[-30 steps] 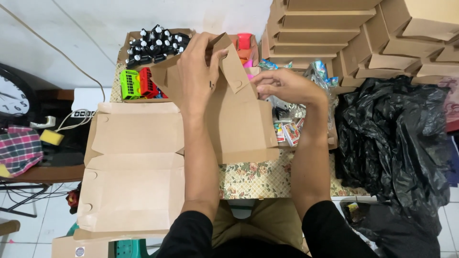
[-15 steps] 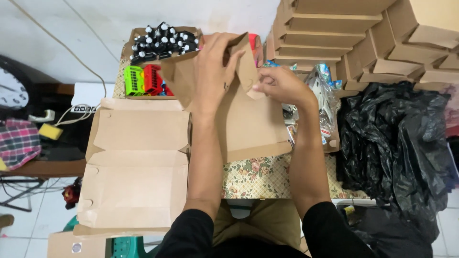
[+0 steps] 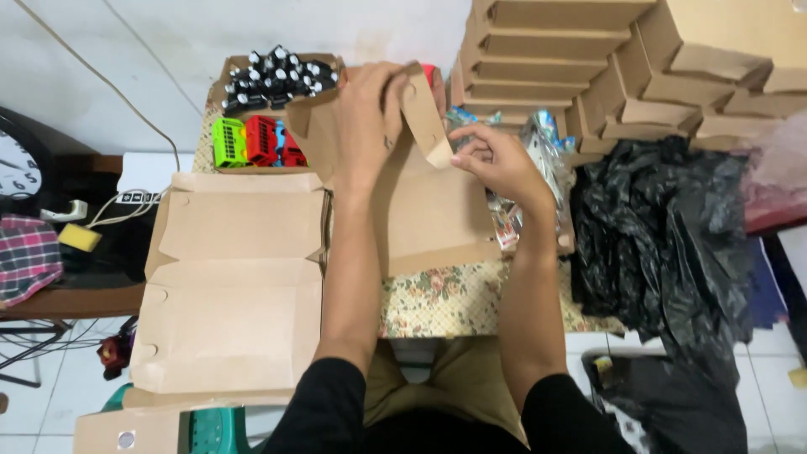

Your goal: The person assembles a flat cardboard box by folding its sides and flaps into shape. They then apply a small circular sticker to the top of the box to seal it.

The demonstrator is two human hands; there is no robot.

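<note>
A cardboard sheet (image 3: pixel 429 210) lies on the worktop (image 3: pixel 437 298) under both hands. The left hand (image 3: pixel 370 118) grips its far edge; the right hand (image 3: pixel 492 160) pinches a flap (image 3: pixel 424 113) just beside it. Left of the hands lies a stack of flat box blanks (image 3: pixel 235 286). Beyond the left hand sits a tray of small bottles (image 3: pixel 273 76), with toy cars (image 3: pixel 256 141) in front of it. Behind the right hand stand stacked folded boxes (image 3: pixel 622 59); right of it lies a plastic bag (image 3: pixel 664 235).

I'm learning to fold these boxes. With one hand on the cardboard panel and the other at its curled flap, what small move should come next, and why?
Probably press the curled flap down with the right hand, since it stands bent and untucked, while the left hand holds the cardboard blank at its top edge.
</note>
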